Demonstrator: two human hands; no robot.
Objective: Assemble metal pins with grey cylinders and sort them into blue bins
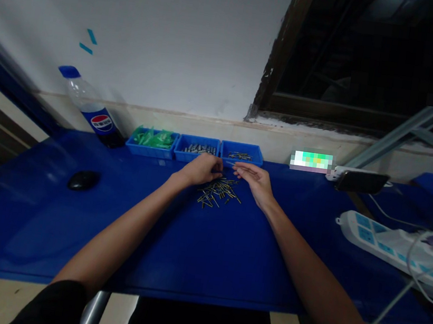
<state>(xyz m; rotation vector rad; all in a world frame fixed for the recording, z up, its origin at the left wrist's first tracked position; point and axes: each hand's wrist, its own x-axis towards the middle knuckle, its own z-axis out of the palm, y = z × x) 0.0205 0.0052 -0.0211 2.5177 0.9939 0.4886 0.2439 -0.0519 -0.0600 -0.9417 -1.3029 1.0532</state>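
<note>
A loose pile of small thin metal pins (pixel 218 190) lies on the blue table (pixel 197 244) between my hands. My left hand (pixel 201 169) is curled just above the pile's left side, fingers closed as in a pinch; what it holds is too small to see. My right hand (pixel 256 182) rests to the right of the pile, fingers pinched on a thin pin pointing left. Behind the pile stand three blue trays: one with green pieces (pixel 151 139), one with grey metal parts (pixel 198 149), one with dark pins (pixel 241 155).
A Pepsi bottle (pixel 93 111) leans against the wall at the back left. A black mouse (pixel 83 180) lies at the left. A phone (pixel 361 181) and a white power strip (pixel 385 242) with cables sit on the right.
</note>
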